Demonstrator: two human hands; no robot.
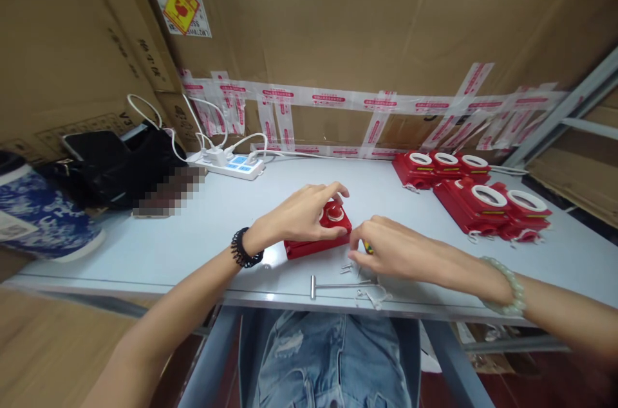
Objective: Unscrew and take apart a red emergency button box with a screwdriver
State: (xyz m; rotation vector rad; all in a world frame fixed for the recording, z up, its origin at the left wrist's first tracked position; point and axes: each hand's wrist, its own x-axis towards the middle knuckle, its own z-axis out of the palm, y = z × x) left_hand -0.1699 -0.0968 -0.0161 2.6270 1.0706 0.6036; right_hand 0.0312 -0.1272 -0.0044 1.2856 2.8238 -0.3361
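Observation:
A red plastic housing point(316, 246) with a round red knob in a pale ring lies flat near the table's front edge. My left hand point(309, 212) rests over it, thumb on the near side and fingers curved around the far side. Close by its right end, my right hand point(386, 244) has its fingers pinched together. A small yellow and green piece point(368, 247) shows between them, its kind mostly hidden. Several small screws point(346, 268) lie below that hand. Nearer the edge are a metal T-handle wrench point(338, 286) and a small clear plastic bag point(376, 295).
Several red housings with white rings point(488, 195) stand in two rows at the right. A white power strip point(232, 163) with plugged cables sits at the back left. Further left are a black bag point(120, 170) and a blue-and-white cup point(43, 208). Cardboard point(338, 22) walls the back.

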